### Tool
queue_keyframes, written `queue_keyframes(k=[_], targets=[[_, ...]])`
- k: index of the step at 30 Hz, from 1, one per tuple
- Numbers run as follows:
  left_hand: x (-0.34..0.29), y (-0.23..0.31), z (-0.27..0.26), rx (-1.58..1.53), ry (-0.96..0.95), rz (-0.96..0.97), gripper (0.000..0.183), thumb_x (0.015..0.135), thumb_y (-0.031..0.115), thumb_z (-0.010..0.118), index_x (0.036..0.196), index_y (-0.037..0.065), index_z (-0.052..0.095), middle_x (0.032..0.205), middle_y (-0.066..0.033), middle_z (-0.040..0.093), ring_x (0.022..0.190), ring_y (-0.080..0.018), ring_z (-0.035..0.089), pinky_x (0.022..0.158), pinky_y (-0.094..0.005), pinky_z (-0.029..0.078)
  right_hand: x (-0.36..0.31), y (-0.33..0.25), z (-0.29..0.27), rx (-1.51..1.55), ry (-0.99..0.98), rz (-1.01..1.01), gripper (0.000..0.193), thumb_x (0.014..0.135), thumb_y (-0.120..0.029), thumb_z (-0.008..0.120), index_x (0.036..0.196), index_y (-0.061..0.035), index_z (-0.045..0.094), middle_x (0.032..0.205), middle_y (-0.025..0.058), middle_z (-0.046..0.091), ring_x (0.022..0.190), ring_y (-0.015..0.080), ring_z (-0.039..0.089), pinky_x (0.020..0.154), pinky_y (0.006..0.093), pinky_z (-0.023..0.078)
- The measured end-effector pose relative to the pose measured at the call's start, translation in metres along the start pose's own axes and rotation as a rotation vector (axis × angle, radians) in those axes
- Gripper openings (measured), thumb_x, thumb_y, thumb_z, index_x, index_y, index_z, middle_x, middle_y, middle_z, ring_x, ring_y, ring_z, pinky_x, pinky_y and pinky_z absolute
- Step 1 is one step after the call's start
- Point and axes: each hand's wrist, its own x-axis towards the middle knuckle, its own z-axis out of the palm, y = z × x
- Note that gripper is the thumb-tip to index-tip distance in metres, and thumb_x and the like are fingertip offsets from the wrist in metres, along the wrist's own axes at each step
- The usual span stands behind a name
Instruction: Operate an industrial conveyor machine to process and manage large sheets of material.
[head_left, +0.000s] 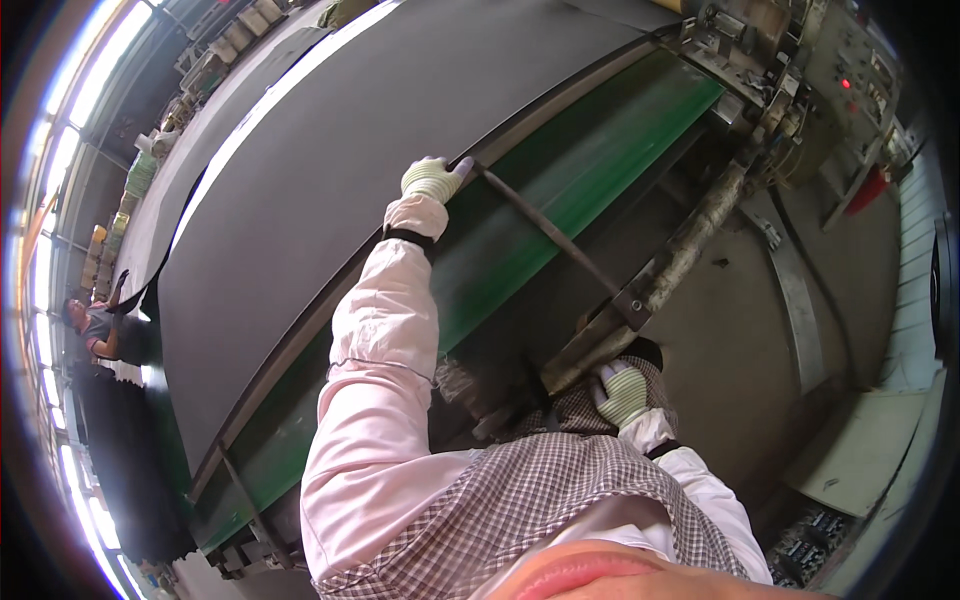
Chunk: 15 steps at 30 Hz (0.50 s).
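Observation:
My left hand (433, 180), in a pale striped knit glove, reaches out to the near edge of a wide dark grey sheet (330, 150). It rests on that edge with the thumb apart from the fingers; the fingertips are partly hidden. Beneath the sheet's edge runs a rail, and a thin metal bar (550, 230) slopes from near my thumb down toward me. Low on the right, my right hand (622, 393), gloved alike, lies against my checked apron (540, 470) with its fingers extended and nothing seen in them.
A green belt (600, 150) runs below the sheet. A worn roller (700, 220) leads to machinery with a red-lit control panel (845, 85). At the far left another person (105, 325) handles the sheet's end, near a hanging black mass (130, 460). Rolls and bundles line the wall.

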Motion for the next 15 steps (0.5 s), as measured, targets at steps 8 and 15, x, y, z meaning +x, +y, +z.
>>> queue_keyframes(k=[8,15], targets=[[0.072,0.089,-0.006,-0.081,-0.067,0.068,0.072,0.088,0.068,0.037,0.121,0.009,0.062,0.124,-0.0154,0.061,0.119,-0.0334,0.053,0.101,-0.0411,0.041,0.003,0.004,0.003,-0.001,0.011,-0.013,0.018,0.075,-0.023,0.064,0.085,-0.0073,0.063,0.081,0.0138,0.061,0.075,0.0324,0.059,0.065,0.0445,0.049],[0.065,0.095,-0.003,-0.375,-0.011,0.169,0.072,0.087,0.061,0.052,0.139,0.012,0.045,0.138,-0.0136,0.050,0.129,-0.0318,0.044,0.108,-0.0393,0.034,0.009,0.003,-0.005,0.021,-0.039,-0.055,0.018,0.077,-0.021,0.063,0.088,-0.0073,0.062,0.082,0.0142,0.062,0.078,0.0348,0.059,0.070,0.0458,0.049]])
